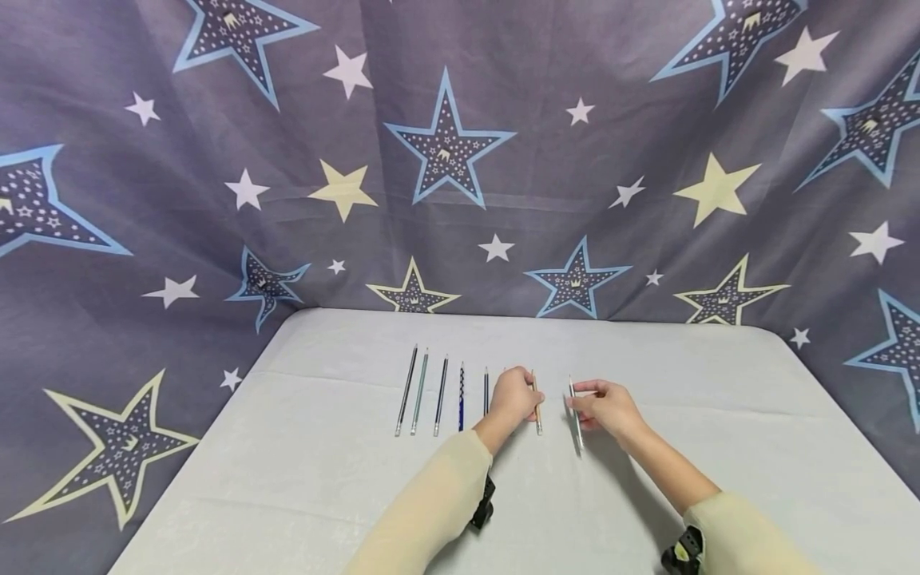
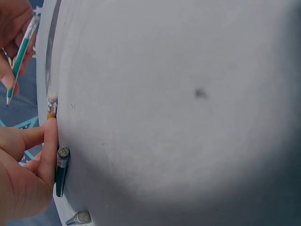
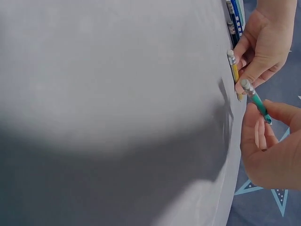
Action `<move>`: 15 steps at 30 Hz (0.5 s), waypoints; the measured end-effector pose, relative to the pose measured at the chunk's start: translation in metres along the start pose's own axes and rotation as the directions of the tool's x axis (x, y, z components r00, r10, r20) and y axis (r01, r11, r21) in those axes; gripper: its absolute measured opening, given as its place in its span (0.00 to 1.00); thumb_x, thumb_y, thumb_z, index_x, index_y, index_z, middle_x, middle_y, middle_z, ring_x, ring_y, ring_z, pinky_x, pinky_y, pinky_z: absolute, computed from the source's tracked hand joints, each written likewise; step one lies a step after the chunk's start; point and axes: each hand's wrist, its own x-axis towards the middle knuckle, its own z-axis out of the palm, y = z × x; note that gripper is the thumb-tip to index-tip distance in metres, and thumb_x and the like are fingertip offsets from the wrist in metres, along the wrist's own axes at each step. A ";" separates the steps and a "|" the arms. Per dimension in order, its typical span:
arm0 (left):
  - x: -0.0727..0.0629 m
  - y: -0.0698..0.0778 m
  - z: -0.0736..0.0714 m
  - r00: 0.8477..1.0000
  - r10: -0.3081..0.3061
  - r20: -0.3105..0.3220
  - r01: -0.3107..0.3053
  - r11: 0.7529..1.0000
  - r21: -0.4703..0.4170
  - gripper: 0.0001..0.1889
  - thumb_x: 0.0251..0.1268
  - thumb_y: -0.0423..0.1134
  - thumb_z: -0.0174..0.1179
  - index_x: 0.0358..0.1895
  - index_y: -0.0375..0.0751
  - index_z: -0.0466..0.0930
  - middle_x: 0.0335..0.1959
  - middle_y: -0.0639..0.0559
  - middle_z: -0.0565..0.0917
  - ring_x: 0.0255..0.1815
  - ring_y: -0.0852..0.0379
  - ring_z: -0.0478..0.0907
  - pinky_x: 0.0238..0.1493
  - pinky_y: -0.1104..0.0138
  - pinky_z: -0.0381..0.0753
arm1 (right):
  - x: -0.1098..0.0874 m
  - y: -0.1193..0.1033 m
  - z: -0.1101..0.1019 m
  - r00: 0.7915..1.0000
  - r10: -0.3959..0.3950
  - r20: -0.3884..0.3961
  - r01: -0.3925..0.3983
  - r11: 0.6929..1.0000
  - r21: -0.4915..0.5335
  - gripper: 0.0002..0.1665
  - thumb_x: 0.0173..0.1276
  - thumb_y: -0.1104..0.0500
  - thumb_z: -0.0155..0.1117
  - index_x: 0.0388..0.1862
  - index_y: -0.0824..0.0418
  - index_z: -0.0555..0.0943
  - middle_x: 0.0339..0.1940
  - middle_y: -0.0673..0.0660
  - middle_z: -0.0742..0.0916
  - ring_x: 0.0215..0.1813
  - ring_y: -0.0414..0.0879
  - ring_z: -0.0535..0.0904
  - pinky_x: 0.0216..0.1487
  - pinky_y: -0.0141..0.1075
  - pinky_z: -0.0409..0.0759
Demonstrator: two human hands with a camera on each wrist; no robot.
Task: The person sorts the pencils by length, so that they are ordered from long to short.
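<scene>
In the head view my left hand [image 1: 512, 399] pinches a yellow pencil [image 1: 537, 419] close over the table, its eraser end toward me. The left wrist view shows the fingers at the yellow pencil [image 2: 51, 108] just below its metal band. To the right, my right hand [image 1: 607, 409] holds a green pencil [image 1: 576, 423] between thumb and fingers, tilted and raised off the cloth. Its white eraser and green barrel [image 3: 257, 103] show in the right wrist view. Left of my left hand, a dark pencil [image 1: 485, 391] lies partly covered by it.
Further left lie a black pencil [image 1: 406, 390], a teal pencil [image 1: 420, 391], a dark blue pencil [image 1: 441, 395] and a blue patterned pencil [image 1: 461, 398], side by side. A pale cloth covers the table [image 1: 287, 479]. A star-printed curtain [image 1: 474, 224] hangs behind it.
</scene>
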 end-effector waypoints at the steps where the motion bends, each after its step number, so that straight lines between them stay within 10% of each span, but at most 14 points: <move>1: 0.000 0.000 0.000 1.000 -0.003 0.002 0.003 1.000 -0.002 0.17 0.53 0.31 0.66 0.47 0.34 0.77 0.26 0.48 0.78 0.10 0.66 0.71 0.12 0.77 0.76 | 0.002 0.000 0.001 1.000 0.003 -0.005 -0.003 1.000 0.006 0.25 0.61 0.62 0.63 0.56 0.72 0.73 0.26 0.52 0.79 0.25 0.40 0.77 0.30 0.32 0.85; 15: -0.001 0.000 -0.001 1.000 -0.002 0.013 0.002 1.000 -0.018 0.16 0.53 0.31 0.66 0.46 0.34 0.76 0.27 0.48 0.78 0.09 0.65 0.70 0.12 0.77 0.76 | 0.021 -0.004 0.013 0.999 0.011 -0.031 -0.009 0.999 0.039 0.24 0.61 0.63 0.64 0.54 0.72 0.74 0.23 0.51 0.78 0.22 0.38 0.75 0.27 0.32 0.85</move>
